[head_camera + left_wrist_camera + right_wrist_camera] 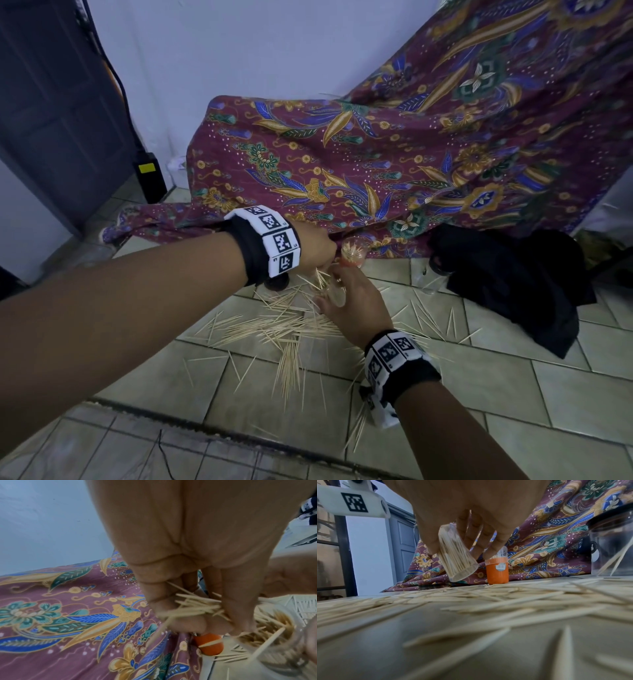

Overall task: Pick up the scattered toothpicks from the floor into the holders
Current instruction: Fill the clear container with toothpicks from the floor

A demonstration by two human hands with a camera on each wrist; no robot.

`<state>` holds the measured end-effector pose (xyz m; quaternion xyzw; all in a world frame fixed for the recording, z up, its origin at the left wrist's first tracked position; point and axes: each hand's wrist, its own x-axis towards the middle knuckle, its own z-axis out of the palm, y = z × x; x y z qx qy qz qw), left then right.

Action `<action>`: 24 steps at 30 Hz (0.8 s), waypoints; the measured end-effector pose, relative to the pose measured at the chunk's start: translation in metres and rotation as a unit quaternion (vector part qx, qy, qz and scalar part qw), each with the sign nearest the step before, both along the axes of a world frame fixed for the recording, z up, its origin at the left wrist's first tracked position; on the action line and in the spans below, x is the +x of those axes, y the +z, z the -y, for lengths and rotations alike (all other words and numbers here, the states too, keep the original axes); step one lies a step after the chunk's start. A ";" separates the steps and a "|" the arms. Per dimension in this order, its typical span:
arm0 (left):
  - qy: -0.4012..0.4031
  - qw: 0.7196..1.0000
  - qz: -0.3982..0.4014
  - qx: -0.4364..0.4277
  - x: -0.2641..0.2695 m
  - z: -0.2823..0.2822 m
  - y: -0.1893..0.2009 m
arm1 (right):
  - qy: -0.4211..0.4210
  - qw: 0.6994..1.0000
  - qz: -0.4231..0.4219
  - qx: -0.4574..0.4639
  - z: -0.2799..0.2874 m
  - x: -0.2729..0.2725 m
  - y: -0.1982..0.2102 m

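Many wooden toothpicks (281,329) lie scattered over the tiled floor. My left hand (322,265) pinches a bundle of toothpicks (197,605) between thumb and fingers, just above a clear plastic holder (334,291). My right hand (339,296) grips that clear holder (457,557), tilted and lifted off the floor, packed with toothpicks. Its open mouth (274,632) faces the bundle. An orange holder (354,257) with toothpicks in it stands upright against the cloth, just behind both hands (497,570).
A patterned maroon cloth (376,164) drapes down to the floor behind the holders. A clear jar (431,277) with a black top stands to the right, a few toothpicks leaning in it (611,547). Dark clothing (520,284) lies at right. A small black lid (429,586) lies on the floor.
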<state>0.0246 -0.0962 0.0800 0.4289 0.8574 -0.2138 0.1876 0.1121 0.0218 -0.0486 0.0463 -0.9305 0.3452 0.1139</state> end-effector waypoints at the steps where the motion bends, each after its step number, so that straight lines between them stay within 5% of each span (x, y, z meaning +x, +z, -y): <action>1: -0.002 1.000 0.002 0.002 0.001 -0.003 0.000 | -0.001 1.000 -0.002 0.001 0.000 0.000 0.000; 24: 0.098 0.959 0.110 0.243 -0.008 0.013 -0.009 | -0.011 1.000 -0.015 -0.010 -0.001 0.000 -0.001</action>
